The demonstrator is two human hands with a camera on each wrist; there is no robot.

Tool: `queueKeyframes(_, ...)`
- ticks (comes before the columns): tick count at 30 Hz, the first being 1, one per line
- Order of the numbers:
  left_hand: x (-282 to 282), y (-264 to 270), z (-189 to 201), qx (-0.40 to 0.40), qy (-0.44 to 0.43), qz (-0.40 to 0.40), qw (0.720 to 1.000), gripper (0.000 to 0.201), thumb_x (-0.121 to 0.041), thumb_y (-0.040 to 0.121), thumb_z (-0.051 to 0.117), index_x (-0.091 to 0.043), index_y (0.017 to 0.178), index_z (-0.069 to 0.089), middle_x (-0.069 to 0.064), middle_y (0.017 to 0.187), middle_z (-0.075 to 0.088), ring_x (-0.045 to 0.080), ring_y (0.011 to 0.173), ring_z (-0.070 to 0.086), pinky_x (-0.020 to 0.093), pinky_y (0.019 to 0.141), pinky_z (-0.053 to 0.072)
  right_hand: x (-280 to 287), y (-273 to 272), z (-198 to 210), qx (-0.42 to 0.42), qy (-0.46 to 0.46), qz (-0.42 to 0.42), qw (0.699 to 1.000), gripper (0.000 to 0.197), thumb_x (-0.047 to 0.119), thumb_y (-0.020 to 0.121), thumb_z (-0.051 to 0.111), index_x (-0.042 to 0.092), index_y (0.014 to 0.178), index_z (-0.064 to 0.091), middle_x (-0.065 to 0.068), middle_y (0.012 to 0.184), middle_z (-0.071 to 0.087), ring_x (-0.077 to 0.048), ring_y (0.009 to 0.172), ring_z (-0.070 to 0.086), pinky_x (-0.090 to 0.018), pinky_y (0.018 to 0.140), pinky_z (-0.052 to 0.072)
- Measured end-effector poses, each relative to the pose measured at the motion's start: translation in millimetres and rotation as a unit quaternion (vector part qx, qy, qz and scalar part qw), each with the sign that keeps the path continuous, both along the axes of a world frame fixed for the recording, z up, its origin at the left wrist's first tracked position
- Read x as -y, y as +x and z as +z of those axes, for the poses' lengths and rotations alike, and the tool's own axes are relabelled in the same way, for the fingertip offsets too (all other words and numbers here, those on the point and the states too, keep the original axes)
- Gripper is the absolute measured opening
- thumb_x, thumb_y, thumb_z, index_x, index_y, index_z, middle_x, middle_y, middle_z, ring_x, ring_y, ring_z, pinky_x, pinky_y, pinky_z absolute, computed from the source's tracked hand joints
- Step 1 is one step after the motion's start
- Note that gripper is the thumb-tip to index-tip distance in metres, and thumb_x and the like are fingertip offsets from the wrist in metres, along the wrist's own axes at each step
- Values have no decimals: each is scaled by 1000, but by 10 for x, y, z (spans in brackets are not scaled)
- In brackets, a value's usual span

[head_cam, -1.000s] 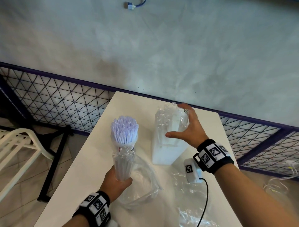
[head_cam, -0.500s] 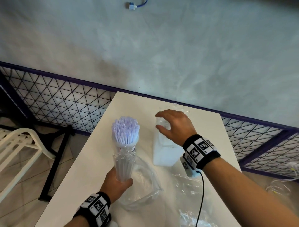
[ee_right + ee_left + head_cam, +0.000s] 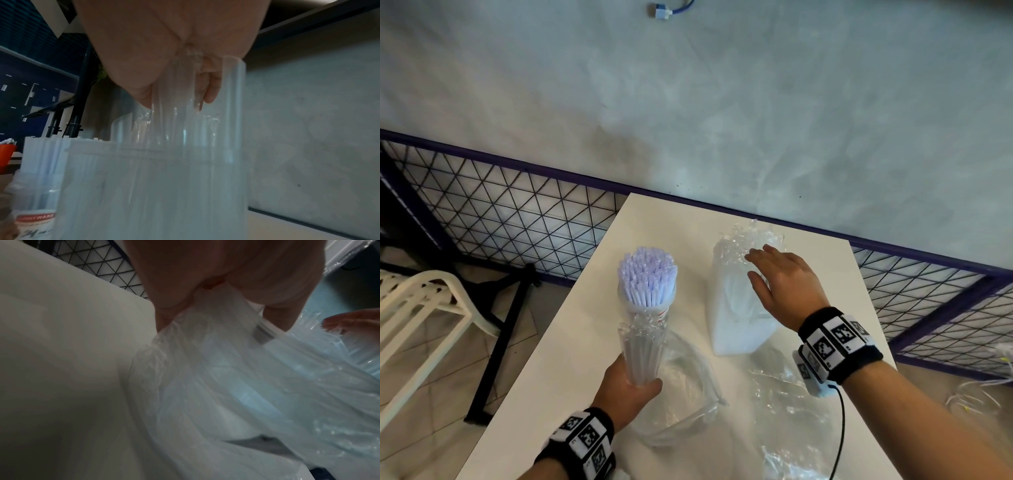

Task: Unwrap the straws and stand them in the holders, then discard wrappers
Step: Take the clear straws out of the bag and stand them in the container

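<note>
A clear holder (image 3: 654,310) packed with white straws (image 3: 648,274) stands on the white table (image 3: 571,359); it also shows at the left of the right wrist view (image 3: 35,217). My left hand (image 3: 631,387) grips the foot of an upright straw bundle (image 3: 642,346) still in clear wrap, just in front of the holder; its fingers curl round the wrap (image 3: 216,337). My right hand (image 3: 774,281) lies with spread fingers on the crinkled top of a taller wrapped straw pack (image 3: 732,318) standing to the right (image 3: 154,186).
Loose clear wrappers lie on the table near me (image 3: 688,394) (image 3: 791,411). A mesh railing (image 3: 517,216) runs behind the table below a grey wall. A white chair (image 3: 417,308) and a black table leg (image 3: 506,339) stand at the left.
My right hand moved from beside the tall pack onto its top, then slid slightly back right. My left hand kept hold of its bundle in place.
</note>
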State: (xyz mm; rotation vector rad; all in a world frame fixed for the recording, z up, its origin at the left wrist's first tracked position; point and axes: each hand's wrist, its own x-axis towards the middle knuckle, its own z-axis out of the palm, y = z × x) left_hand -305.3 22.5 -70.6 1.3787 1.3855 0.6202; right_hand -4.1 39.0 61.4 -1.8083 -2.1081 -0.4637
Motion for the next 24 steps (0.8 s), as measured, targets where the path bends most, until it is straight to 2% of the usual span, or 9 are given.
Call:
queueKeyframes(7, 6, -1, 24, 15, 2, -5, 1000, 50, -31, 54, 72, -7, 97, 64, 4, 82, 68, 13, 73, 65, 15, 59, 43, 109, -52, -238, -51, -86, -19, 995, 56, 40, 100, 28, 12, 147, 42, -3, 152, 44, -24, 146, 31, -43, 116, 33)
queueKeyframes(10, -1, -4, 13, 15, -4, -5, 1000, 55, -35, 52, 72, -7, 98, 63, 5, 84, 67, 16, 76, 65, 18, 61, 45, 116, -92, -250, -29, -130, -42, 990, 66, 53, 99, 18, 17, 153, 30, 2, 160, 29, -18, 151, 14, -40, 122, 19)
queueKeyframes(12, -2, -14, 0, 22, -11, -1, 1000, 64, -42, 46, 71, -9, 100, 63, 6, 86, 69, 18, 79, 67, 19, 63, 47, 123, -170, -170, -16, -144, -60, 988, 69, 59, 97, 15, 22, 153, 27, 5, 163, 20, -16, 152, 6, -41, 121, 9)
queueKeyframes(14, 3, -32, -14, 27, -11, -2, 1000, 70, -48, 42, 70, -11, 101, 64, 6, 88, 70, 18, 81, 68, 20, 65, 48, 198, -319, -10, -26, -91, -54, 994, 59, 56, 97, 26, 26, 147, 37, 5, 161, 24, -20, 149, 14, -46, 112, 13)
queueKeyframes(16, 19, -52, -7, 29, -5, -3, 1000, 69, -48, 44, 75, -13, 102, 65, 5, 90, 70, 16, 84, 68, 19, 66, 48, 327, -549, 146, -57, 2, 24, 998, 44, 42, 96, 43, 26, 136, 52, 3, 149, 43, -24, 134, 39, -46, 98, 29)
queueKeyframes(18, 43, -52, 28, 32, -4, -3, 999, 61, -39, 52, 86, -16, 104, 64, 2, 92, 70, 12, 86, 67, 17, 67, 47, 478, -826, 169, -138, 12, 131, 982, 35, 27, 93, 56, 21, 127, 58, 3, 131, 57, -16, 112, 55, -38, 86, 39)
queueKeyframes(20, 63, -39, 87, 42, 3, -8, 999, 55, -31, 59, 91, -20, 105, 63, -2, 93, 71, 6, 86, 66, 16, 67, 47, 607, -1079, 76, -254, -92, 166, 948, 45, 22, 89, 65, 19, 132, 53, 6, 126, 54, 1, 96, 52, -20, 84, 41)
queueKeyframes(22, 79, -49, 145, 60, 13, -26, 998, 62, -46, 52, 91, -26, 104, 63, -4, 91, 73, 2, 83, 68, 15, 66, 48, 651, -1253, -84, -338, -214, 136, 907, 70, 28, 83, 73, 23, 143, 38, 14, 128, 44, 15, 95, 43, -3, 82, 34)
queueKeyframes(24, 91, -65, 178, 66, 16, -38, 997, 74, -62, 40, 87, -31, 103, 64, -5, 91, 74, -1, 82, 68, 17, 66, 51, 637, -1334, -226, -377, -272, 111, 878, 82, 32, 77, 80, 31, 145, 34, 23, 122, 43, 20, 95, 40, 0, 78, 33)
